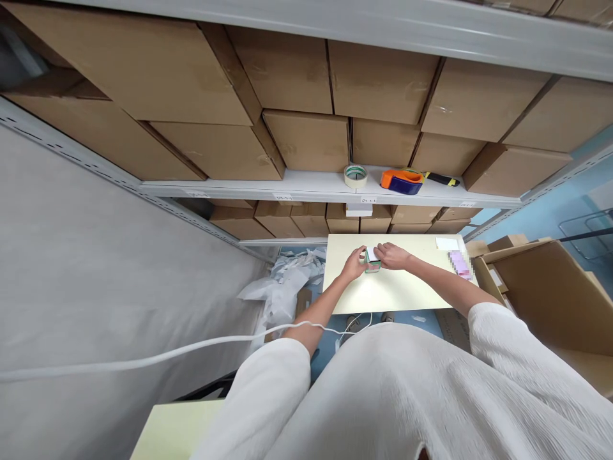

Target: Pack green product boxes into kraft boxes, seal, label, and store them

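Note:
A small green box (373,268) with a white top is held just over the pale yellow table (407,287). My left hand (353,264) grips its left side, with the thumb and fingers closed around the edge. From the right, my right hand (393,256) has its fingers bent and pressed against the white top and right edge of the box. What lies under those fingertips is hidden. A white card (447,244) and a blurred purple item (460,263) lie near the table's right end.
Above the table, a metal shelf (316,190) carries cardboard boxes (306,142), a tape roll (355,176), an orange-and-blue tape dispenser (401,181) and a black-and-yellow cutter (441,179). A large open carton (550,294) stands at right. Plastic wrap (287,287) lies left; a white cable (191,347) crosses my left arm.

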Motion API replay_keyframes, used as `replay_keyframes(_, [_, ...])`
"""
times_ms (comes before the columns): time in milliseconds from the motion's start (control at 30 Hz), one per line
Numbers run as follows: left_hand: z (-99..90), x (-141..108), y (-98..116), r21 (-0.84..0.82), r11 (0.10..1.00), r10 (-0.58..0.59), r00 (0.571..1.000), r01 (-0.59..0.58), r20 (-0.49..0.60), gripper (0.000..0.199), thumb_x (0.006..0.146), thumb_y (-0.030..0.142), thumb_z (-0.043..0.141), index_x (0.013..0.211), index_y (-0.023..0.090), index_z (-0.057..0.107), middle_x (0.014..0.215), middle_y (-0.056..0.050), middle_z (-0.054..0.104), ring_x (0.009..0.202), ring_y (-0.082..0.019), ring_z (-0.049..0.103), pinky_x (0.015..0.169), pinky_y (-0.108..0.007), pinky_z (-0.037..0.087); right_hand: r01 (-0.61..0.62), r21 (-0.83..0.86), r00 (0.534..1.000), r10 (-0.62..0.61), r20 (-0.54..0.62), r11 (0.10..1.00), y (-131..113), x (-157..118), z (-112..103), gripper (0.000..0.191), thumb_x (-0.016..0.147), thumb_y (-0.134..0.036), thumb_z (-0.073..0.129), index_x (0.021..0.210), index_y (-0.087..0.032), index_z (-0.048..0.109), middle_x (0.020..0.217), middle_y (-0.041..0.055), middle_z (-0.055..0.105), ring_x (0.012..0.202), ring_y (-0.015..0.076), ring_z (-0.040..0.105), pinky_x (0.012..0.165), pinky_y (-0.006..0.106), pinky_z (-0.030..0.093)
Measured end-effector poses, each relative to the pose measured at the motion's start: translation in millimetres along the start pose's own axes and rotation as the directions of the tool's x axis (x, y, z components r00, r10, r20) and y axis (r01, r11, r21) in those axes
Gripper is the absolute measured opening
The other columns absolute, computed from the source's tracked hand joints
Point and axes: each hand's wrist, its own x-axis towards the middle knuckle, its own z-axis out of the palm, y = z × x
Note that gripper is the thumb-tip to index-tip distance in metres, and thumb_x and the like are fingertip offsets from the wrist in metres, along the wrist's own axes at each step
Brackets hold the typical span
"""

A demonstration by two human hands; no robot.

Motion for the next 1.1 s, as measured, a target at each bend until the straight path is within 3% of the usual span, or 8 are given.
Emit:
replay_keyframes(100, [-0.9,-1,2,0.021,1.0,-0.003,1.0,0.003,0.016,0.076,0.076,0.008,0.078,0.147,0.026,0.058,0.149,-0.01,0.065,0.12,-0.027,0.072,0.1,-0.04,0.061,-0.016,0.104,1.0,0.018,-0.017,0.994,3,-2,-1,0.035,0.108,-0.029,0.044,0.13,-0.007,0.059,0.117,0.0239,0.071,0.1,0.0333,0.066,0.091,0.042,0.045])
replay_keyframes(200, [-2.6,-3,5,0.031,0.999,-0.011,0.999,0.01,0.042,0.077,0.076,0.008,0.078,0.147,0.028,0.056,0.144,-0.008,0.07,0.125,-0.028,0.072,0.103,-0.041,0.06,-0.176,0.318,0.979,0.199,-0.041,0.932,6,0,0,0.033,0.11,-0.033,0.041,0.133,-0.015,0.057,0.112,0.0176,0.075,0.094,0.0301,0.068,0.084,0.038,0.046])
replay_keyframes(333, [-3.4,-6,8,0.051,0.999,-0.012,0.997,0.009,0.071,0.078,0.077,0.013,0.08,0.148,0.029,0.052,0.148,-0.009,0.069,0.124,-0.029,0.073,0.102,-0.041,0.06,-0.438,0.677,0.788,0.615,-0.028,0.592,5,7,8,0.039,0.113,-0.043,0.027,0.136,-0.021,0.05,0.094,0.0078,0.076,0.08,0.0283,0.068,0.071,0.034,0.045])
replay_keyframes(467, [-2.5,-9,10,0.073,0.997,0.015,0.997,-0.021,0.079,0.096,0.079,0.014,0.078,0.163,0.033,0.036,0.159,-0.01,0.06,0.124,-0.028,0.073,0.103,-0.043,0.059,-0.42,0.83,0.635,0.772,-0.019,0.366,-1,16,26,0.035,0.108,-0.044,0.036,0.134,-0.024,0.048,0.082,0.0019,0.071,0.077,0.0283,0.068,0.071,0.035,0.048])
replay_keyframes(567, [-3.2,-8,8,0.094,0.994,0.04,0.994,-0.05,0.102,0.105,0.081,0.016,0.078,0.171,0.035,0.028,0.16,-0.011,0.059,0.123,-0.028,0.073,0.104,-0.042,0.059,-0.383,0.845,0.643,0.764,-0.046,0.373,-4,19,38,0.03,0.104,-0.036,0.039,0.127,-0.027,0.056,0.096,0.0045,0.073,0.083,0.0262,0.068,0.077,0.036,0.052])
replay_keyframes(733, [-3.7,-7,4,0.137,0.986,0.084,0.991,-0.098,0.104,0.087,0.084,0.019,0.079,0.164,0.031,0.047,0.158,-0.012,0.056,0.128,-0.029,0.067,0.111,-0.043,0.055,-0.419,0.802,0.671,0.741,-0.044,0.427,-10,14,47,0.032,0.102,-0.042,0.049,0.112,-0.023,0.073,0.143,0.0135,0.062,0.121,0.0274,0.065,0.098,0.04,0.056])
replay_keyframes(933, [-2.6,-4,19,0.332,0.922,0.185,0.98,-0.199,0.073,0.083,0.078,0.022,0.089,0.154,0.03,0.056,0.165,-0.012,0.047,0.155,-0.037,0.044,0.124,-0.051,0.042,-0.501,0.704,0.727,0.686,0.025,0.504,-27,5,38,0.053,0.096,-0.05,0.066,0.14,-0.021,0.068,0.147,0.014,0.06,0.137,0.0316,0.057,0.111,0.042,0.051])
replay_keyframes(1100, [-2.8,0,35,0.326,0.895,0.256,0.949,-0.304,0.184,0.079,0.081,0.026,0.088,0.152,0.028,0.053,0.144,-0.01,0.067,0.14,-0.034,0.06,0.118,-0.049,0.048,-0.534,0.673,0.739,0.669,0.078,0.512,-29,5,31,0.057,0.095,-0.039,0.063,0.148,-0.018,0.064,0.148,0.0163,0.064,0.135,0.0325,0.06,0.111,0.041,0.051])
